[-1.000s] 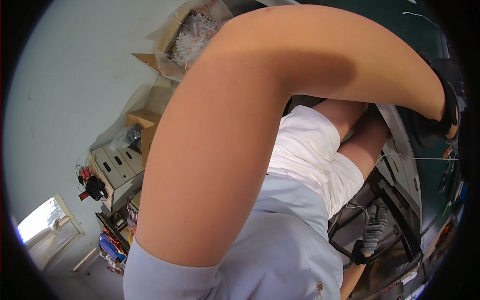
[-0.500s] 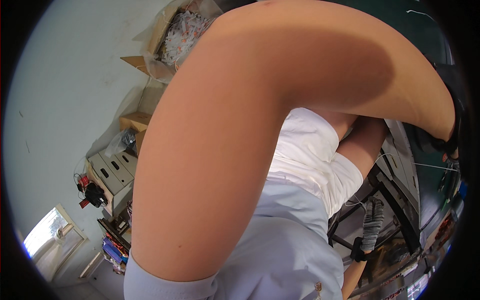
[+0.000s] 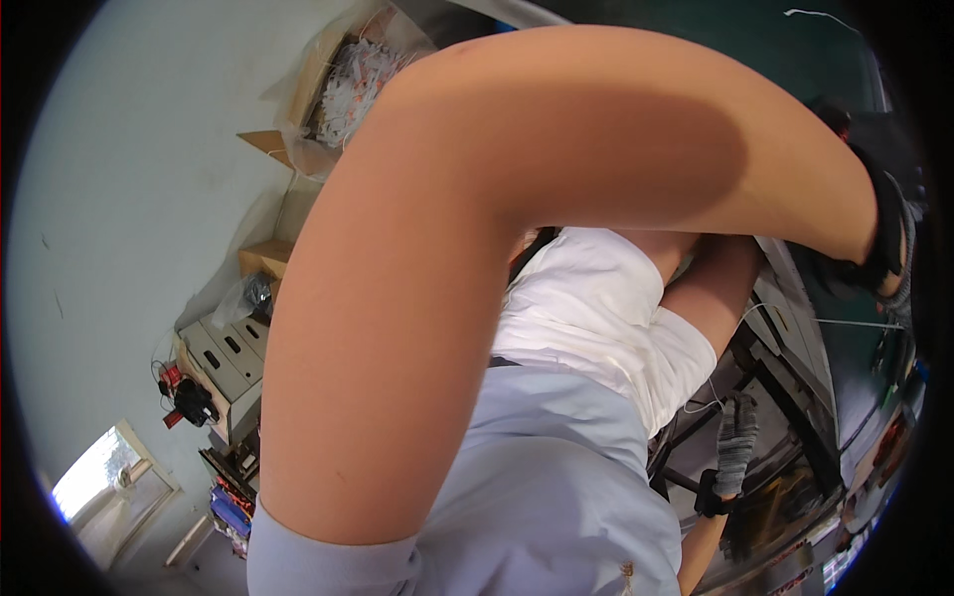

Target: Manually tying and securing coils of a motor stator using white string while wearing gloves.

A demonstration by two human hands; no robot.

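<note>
You seem mid-reach: left hand (image 3: pixel 901 288) by the green table (image 3: pixel 750 30), right hand (image 3: pixel 736 437) well apart; I can't tell either's grip. Next likely calls for minding the white cord (image 3: pixel 860 324).

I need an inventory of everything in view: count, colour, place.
Wall: one, pale blue, left.
Window: one, bright, lower left.
Drawer unit: one, grey, left.
Cardboard boxes: two visible, brown, upper left.
Strips: many, white-orange, in upper box.
Cord: count unclear, white, right.
Work surface: one, dark green, right.
Shirt: one, grey-blue, bottom.
Shorts: one, white, centre.
Left arm: one, blue-sleeved, centre.
Left hand: one, grey-gloved, right edge.
Right hand: one, grey-gloved, lower right.
</note>
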